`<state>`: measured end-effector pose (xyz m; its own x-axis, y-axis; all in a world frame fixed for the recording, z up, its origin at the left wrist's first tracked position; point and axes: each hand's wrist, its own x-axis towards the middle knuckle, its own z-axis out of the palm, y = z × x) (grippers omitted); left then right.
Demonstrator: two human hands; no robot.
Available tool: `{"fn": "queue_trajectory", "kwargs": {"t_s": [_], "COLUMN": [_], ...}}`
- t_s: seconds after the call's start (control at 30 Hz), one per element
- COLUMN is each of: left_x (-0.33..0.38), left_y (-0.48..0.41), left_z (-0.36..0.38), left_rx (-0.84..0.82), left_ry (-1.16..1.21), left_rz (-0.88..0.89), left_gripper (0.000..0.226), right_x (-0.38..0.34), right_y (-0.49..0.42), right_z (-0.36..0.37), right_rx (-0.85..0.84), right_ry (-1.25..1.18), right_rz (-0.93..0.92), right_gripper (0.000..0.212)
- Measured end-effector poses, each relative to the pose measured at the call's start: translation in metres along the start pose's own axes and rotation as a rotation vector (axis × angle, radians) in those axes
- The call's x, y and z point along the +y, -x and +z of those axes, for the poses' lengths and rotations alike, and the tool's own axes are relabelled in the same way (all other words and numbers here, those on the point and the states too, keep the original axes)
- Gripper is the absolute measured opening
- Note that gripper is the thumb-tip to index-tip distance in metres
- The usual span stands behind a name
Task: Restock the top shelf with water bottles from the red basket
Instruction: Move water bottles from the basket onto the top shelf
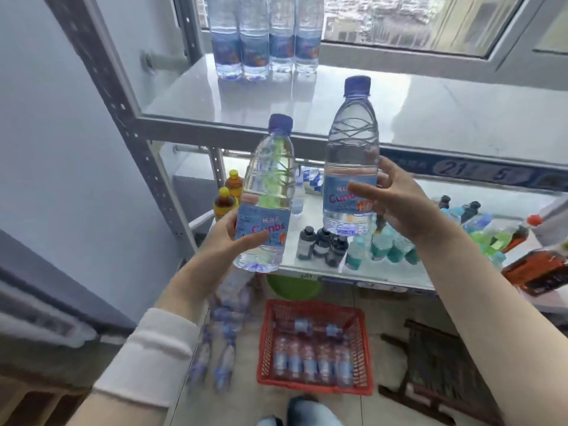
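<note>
Top shelf (430,118) ahead; left hand (222,241), right hand (408,207) each grip clear, blue-capped water bottle (352,149).

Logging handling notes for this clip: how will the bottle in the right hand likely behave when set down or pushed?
The bottle in the right hand looks full and capped, so probably heavy for its size and fairly firm. Tall with a narrow base, it may tip if nudged on the glossy top shelf.
</note>
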<state>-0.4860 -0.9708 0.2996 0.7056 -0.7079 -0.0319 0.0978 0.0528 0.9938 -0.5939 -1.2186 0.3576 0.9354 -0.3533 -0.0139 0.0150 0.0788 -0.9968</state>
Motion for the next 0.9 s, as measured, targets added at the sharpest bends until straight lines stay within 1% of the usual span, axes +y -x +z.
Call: {"fn": "queue_trajectory", "kwargs": {"t_s": [0.17, 0.3, 0.4, 0.47, 0.53, 0.6, 0.7, 0.8, 0.83, 0.9], "left_x": [0.037, 0.063, 0.075, 0.080, 0.082, 0.084, 0.088, 0.094, 0.096, 0.101], "left_y": [-0.028, -0.058, -0.079, -0.090, -0.098, -0.106, -0.121, -0.140, -0.147, -0.162], "left_z": [0.007, 0.019, 0.029, 0.034, 0.037, 0.037, 0.035, 0.030, 0.027, 0.023], "left_rx": [0.033, 0.043, 0.043, 0.047, 0.053, 0.063, 0.062, 0.051, 0.043, 0.029], "left_ry": [-0.011, -0.003, 0.002, -0.035, -0.047, -0.055, -0.061, -0.067, -0.073, -0.090], "left_rz": [0.089, 0.138, 0.175, 0.182, 0.184, 0.179, 0.170, 0.159, 0.157, 0.158], "left_gripper": [0.090, 0.094, 0.097, 0.084, 0.066, 0.062, 0.062, 0.074, 0.078, 0.079], "right_x": [-0.040, -0.062, -0.076, -0.082, -0.086, -0.089, -0.093, -0.092, -0.092, -0.092], "right_y": [-0.029, -0.052, -0.069, -0.080, -0.090, -0.101, -0.117, -0.136, -0.141, -0.154], "right_z": [-0.016, -0.036, -0.047, -0.054, -0.060, -0.065, -0.069, -0.072, -0.072, -0.073], "right_rx": [-0.024, -0.038, -0.040, -0.038, -0.042, -0.044, -0.035, -0.027, -0.019, 0.004], "right_ry": [0.006, 0.037, 0.037, 0.034, 0.021, 0.035, 0.055, 0.032, 0.028, 0.034], "right_rz": [-0.078, -0.126, -0.159, -0.168, -0.180, -0.188, -0.180, -0.191, -0.186, -0.189], "right_gripper": [0.084, 0.075, 0.079, 0.073, 0.081, 0.089, 0.088, 0.091, 0.087, 0.073]}}
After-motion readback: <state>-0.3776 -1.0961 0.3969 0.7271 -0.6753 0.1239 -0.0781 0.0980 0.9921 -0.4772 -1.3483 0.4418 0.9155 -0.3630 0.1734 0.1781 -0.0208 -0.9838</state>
